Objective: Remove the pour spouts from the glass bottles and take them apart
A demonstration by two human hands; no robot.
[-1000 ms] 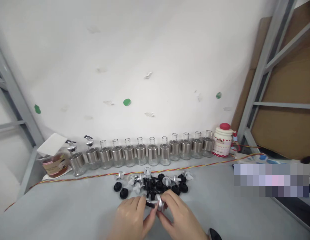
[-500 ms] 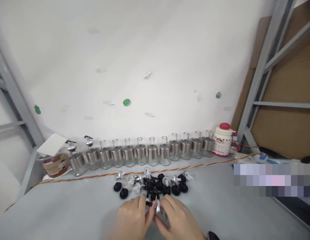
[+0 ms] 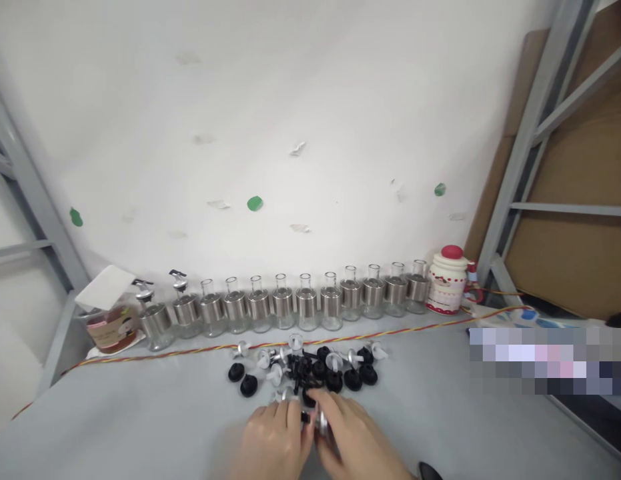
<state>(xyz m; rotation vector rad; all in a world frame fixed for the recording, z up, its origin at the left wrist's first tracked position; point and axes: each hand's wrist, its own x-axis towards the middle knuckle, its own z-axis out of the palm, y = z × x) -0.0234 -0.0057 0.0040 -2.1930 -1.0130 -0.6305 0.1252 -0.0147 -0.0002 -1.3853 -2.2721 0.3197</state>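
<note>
Close together at the front of the table, both my hands are closed in pinches. Between the fingertips of my left hand (image 3: 276, 435) is a small black piece (image 3: 305, 417), partly covered by the fingers. My right hand (image 3: 357, 430) grips a silver bottle pourer cap (image 3: 322, 423) by its round rim, right beside that piece. Whether the two parts touch is hidden. Just beyond my fingers lies a pile of small black plastic parts (image 3: 301, 367), with black rubber stoppers (image 3: 353, 379) and silver-and-white pourer caps (image 3: 335, 362) around it.
Along the wall stands a row of glass bottles with steel sleeves (image 3: 307, 304); the two leftmost carry pourers (image 3: 179, 282). A red-and-yellow twisted cord (image 3: 190, 352) runs in front. A cream jar (image 3: 447, 283) stands right, a lidded tub (image 3: 110, 330) left.
My hands have shifted slightly right, and my right fingers have closed further over the silver cap. A silver-and-white cap beyond my left hand now shows more.
</note>
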